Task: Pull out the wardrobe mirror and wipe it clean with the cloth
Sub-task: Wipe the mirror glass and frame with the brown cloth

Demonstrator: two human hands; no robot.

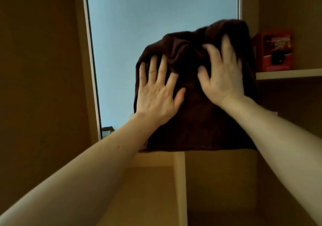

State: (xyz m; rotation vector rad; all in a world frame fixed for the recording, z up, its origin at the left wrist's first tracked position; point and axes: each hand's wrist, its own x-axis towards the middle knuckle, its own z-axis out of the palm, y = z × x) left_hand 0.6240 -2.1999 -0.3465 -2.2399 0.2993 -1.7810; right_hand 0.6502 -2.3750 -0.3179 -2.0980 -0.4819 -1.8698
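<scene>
Both hands, left (156, 93) & right (221, 79), spread flat pressing brown cloth (191, 121) on mirror (148, 25) mid-frame; keep even pressure, overlap strokes

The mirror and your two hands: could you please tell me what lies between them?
In the head view, the dark brown cloth lies between both hands, left and right, and the mirror.
</scene>
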